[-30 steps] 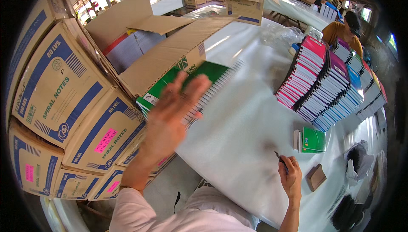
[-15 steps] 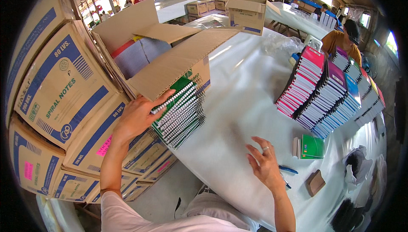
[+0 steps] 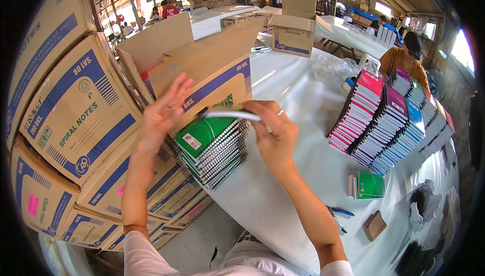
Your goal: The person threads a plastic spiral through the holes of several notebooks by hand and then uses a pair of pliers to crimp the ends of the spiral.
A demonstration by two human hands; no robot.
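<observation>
A stack of green-covered spiral notebooks point(image 3: 202, 137) stands on the near left part of the table, in front of an open carton point(image 3: 222, 81). Over the stack my right hand point(image 3: 277, 137) pinches a thin spiral notebook point(image 3: 232, 115), tilted nearly edge-on and smeared by motion. Its white page edge shows, with dark binding at the left end. My left hand point(image 3: 169, 105) is raised beside the carton's near side, just left of that notebook. Its slightly blurred fingers are apart, with nothing in them.
Cartons point(image 3: 86, 109) are piled along the left. Tall stacks of pink, purple and blue notebooks point(image 3: 381, 119) stand at right, a person point(image 3: 404, 56) behind them. Nearer lie small green notebooks point(image 3: 370, 185), pliers point(image 3: 341, 211) and a brown block point(image 3: 375, 225). Another open carton point(image 3: 293, 33) stands farther back.
My right hand has come left from above the bare table and now grips a notebook over the green stack. My left hand has let go of the stack and risen. The carton's near flap has lifted.
</observation>
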